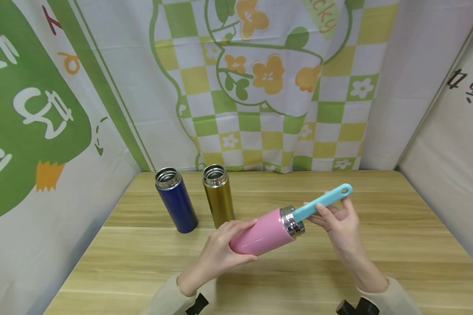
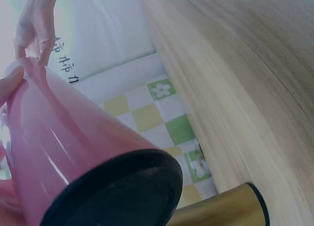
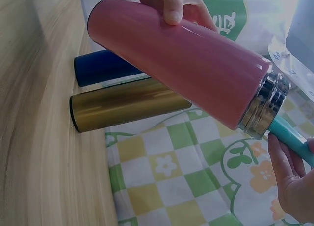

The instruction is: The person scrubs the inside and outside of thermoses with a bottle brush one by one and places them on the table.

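My left hand [image 1: 222, 247] grips a pink thermos bottle [image 1: 264, 234] round its lower body, holding it tilted with the mouth up to the right. The bottle has no lid, and its steel neck [image 3: 265, 106] shows. My right hand [image 1: 340, 223] pinches a light blue handle [image 1: 323, 204] with a hole at its end. The handle's far part goes into the bottle's mouth, so whatever it carries is hidden inside. In the left wrist view the black base [image 2: 122, 191] of the pink bottle faces the camera.
A blue thermos bottle [image 1: 177, 205] and a gold thermos bottle [image 1: 219, 201] stand upright and lidless on the wooden table [image 1: 142, 262], left of the pink one. A checked, flowered cloth [image 1: 268, 140] hangs behind the table, with printed cloth walls at both sides.
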A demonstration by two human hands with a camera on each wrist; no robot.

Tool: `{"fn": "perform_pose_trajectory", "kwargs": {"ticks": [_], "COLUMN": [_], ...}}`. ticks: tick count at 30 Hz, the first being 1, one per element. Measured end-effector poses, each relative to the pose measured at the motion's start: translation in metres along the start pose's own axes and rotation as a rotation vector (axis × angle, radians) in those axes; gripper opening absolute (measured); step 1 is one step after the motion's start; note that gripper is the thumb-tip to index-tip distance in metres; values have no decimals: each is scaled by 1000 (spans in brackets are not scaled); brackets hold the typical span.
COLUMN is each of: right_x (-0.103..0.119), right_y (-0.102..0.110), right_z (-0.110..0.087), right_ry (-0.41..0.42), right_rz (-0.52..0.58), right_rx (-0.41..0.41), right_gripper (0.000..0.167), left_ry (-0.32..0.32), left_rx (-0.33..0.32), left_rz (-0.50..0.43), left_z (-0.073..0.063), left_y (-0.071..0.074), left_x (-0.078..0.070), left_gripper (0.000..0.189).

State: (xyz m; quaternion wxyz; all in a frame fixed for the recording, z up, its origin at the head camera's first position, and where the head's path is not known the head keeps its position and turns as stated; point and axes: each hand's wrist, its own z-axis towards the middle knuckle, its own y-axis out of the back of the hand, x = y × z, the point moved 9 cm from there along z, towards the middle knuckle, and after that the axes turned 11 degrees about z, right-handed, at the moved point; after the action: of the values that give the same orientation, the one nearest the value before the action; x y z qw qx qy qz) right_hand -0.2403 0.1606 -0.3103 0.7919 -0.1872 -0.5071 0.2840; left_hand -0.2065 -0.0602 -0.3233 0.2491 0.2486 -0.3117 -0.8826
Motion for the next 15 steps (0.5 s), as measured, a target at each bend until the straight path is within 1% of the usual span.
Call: {"fn": "perform_pose_trajectory", "kwargs": {"ticks": [3,4,5,6,8,9,11,12,13,14,15], "right_x": [-3,-6,-11,-16,-27,-33,-38,-37,-37,-34,-28], "right_y": [5,11,21,31,55,69,85,86,88,85,78], "right_z": [1,2,5,7,12,16,19,20,21,21,20], "right_ry": [13,19,31,36,63,69,65,60,71,70,67], "right_rz": [13,25,47,72,95,138,181,184,200,221,227], "right_rx": [19,27,56,55,93,115,113,90,121,128,111], "right_gripper": [29,30,31,34,38,40,42,42,43,42,41], "left_ry": [-1,0,2,4,6,9,17,19,22,25,32], "left_rx": [-2,-2,-2,-2,-3,-3,-2,-1,-1,0,3], "left_rz": [0,-3,-7,-9,-12,-15,-17,-16,-15,-13,-11], "left_z": [-1,-1,-2,-2,-3,-4,-5,-5,-5,-6,-6], "left_y": [1,1,1,1,1,1,1,2,2,3,3], "left_x": [0,0,0,1,2,2,4,4,5,6,7], "left_gripper": [71,71,71,71,72,72,71,71,71,71,71]}}
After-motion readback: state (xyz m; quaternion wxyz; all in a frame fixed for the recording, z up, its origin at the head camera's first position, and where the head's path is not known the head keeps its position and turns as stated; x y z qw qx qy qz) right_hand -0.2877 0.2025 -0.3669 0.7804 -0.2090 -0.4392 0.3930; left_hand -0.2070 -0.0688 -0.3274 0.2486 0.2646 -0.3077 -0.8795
